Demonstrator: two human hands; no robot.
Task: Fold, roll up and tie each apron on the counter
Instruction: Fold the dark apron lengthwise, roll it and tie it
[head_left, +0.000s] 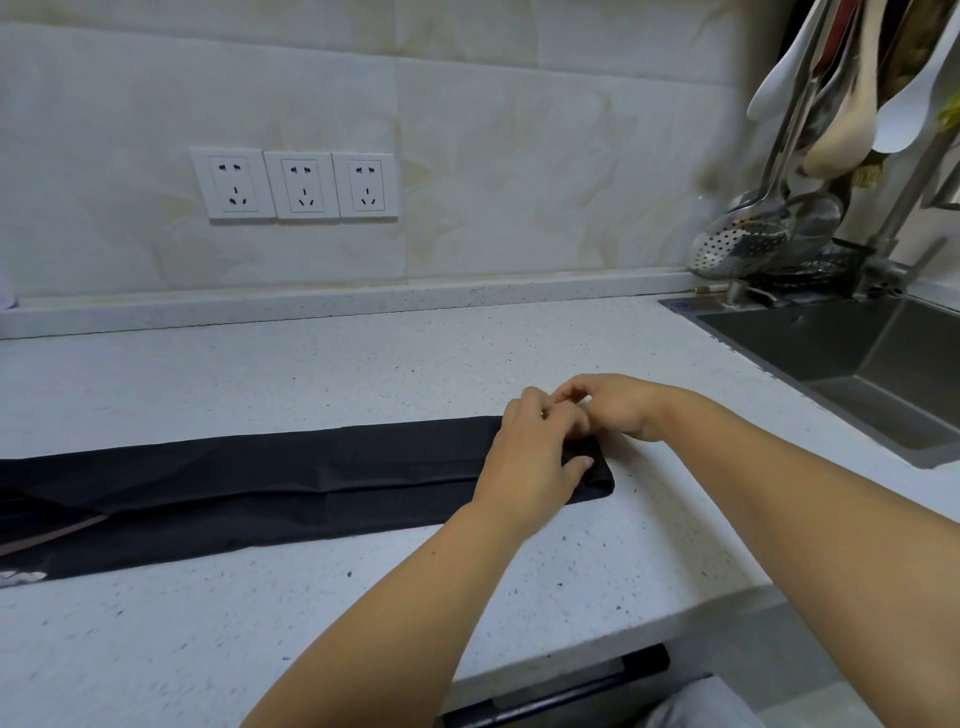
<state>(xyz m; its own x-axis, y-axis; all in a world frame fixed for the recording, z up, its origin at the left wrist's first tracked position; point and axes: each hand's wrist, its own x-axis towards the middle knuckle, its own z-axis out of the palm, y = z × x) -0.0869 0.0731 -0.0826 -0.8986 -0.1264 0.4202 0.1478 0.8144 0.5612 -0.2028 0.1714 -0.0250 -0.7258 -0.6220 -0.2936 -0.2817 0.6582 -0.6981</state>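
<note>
A black apron (249, 488) lies folded into a long narrow strip across the speckled white counter (363, 364), running from the left edge of view to the middle. Its right end is turned into a small tight roll (597, 470). My left hand (530, 457) grips that roll from the near side, thumb on top of it. My right hand (618, 405) sits just behind, fingers curled down onto the roll's far end. A pale strap shows at the apron's far left end (52, 535).
A steel sink (857, 358) is sunk into the counter at the right, with a tap and hanging ladles and spatulas (831, 130) above it. Three wall sockets (293, 184) sit on the tiled backsplash. The counter's front edge runs below my forearms.
</note>
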